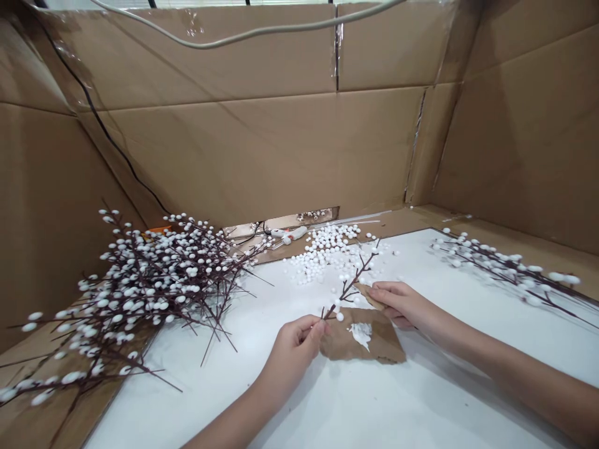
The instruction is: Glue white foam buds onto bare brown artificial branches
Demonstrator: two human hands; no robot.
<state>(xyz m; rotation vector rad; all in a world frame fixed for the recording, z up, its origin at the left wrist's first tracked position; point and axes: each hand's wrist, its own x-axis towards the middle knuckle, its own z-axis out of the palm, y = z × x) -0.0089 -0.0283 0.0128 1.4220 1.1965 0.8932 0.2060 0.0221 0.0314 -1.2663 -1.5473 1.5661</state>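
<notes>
My left hand (pixel 302 342) pinches the lower end of a dark brown artificial berry branch (pixel 350 285), which slants up and to the right with a few white berries near its base. My right hand (pixel 400 302) is closed on a small piece of cardboard (pixel 371 295), held close beside the branch. Below both hands a brown cardboard sheet (pixel 388 343) lies on the white board, bearing a smear of white paste (pixel 361 335). Just beyond the branch, loose white berries (pixel 322 249) are scattered in a pile.
A big heap of white-berried branches (pixel 173 274) covers the left side. More berried branches (pixel 515 268) lie at the right. A white glue gun (pixel 289 235) rests at the back near a slot in the cardboard wall (pixel 262 149). Cardboard walls enclose the white board (pixel 224 386).
</notes>
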